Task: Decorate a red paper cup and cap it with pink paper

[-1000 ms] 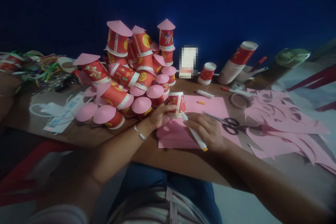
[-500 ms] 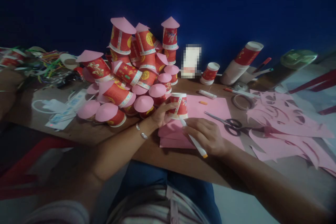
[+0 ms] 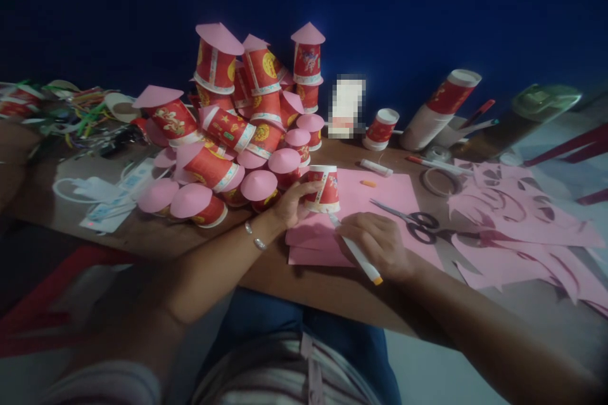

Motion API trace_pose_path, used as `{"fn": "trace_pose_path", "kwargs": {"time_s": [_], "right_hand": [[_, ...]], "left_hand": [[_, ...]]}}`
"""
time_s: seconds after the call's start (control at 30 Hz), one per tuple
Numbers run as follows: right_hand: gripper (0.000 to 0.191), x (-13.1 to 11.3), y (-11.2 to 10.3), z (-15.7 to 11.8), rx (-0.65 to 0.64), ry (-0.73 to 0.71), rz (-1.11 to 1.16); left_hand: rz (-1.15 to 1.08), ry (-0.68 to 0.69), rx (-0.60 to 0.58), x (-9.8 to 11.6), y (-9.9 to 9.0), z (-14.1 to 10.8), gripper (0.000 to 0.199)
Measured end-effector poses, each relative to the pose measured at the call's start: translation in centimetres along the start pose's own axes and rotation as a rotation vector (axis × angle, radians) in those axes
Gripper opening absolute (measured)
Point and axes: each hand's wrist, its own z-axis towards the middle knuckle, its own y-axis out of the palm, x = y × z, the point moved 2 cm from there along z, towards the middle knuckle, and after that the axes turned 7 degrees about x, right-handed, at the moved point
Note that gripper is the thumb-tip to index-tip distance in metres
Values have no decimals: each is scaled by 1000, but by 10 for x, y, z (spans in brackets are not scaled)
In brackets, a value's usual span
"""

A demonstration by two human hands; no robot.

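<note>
My left hand [image 3: 291, 204] is wrapped round the left side of a small red paper cup [image 3: 322, 188], held over pink paper sheets [image 3: 313, 242]. Its narrower end faces up. In my right hand [image 3: 377, 242] is a white marker [image 3: 360, 258] with an orange back end; its tip points up and left, just below the cup's lower rim. Whether the tip touches the rim is hard to tell. An orange cap [image 3: 367, 183] lies on the pink paper. Scissors [image 3: 413, 221] with dark handles rest right of my right hand.
Red cups with pink cone tops [image 3: 259, 186] are piled at the left. A power strip [image 3: 121, 196] is beyond my left arm. Pink scraps [image 3: 513, 202], a tape roll [image 3: 439, 181], a cup stack [image 3: 439, 111] and a bottle [image 3: 522, 120] stand or lie at the right.
My right hand has shifted slightly right with the marker, whose tip sits a little farther from the cup's left side. My left hand still holds the cup. The view has moved slightly.
</note>
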Motion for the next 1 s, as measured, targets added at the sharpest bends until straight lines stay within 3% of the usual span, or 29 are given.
{"fn": "trace_pose_path", "kwargs": {"time_s": [0.7,1.0], "right_hand": [[16,-1,6,-6,4,2,-22],[16,-1,4,-3,15,-19,-4]], "left_hand": [[-37,-44,53,-1,-2,2,23],[-35,-85,15,-5,-5,2,38]]}}
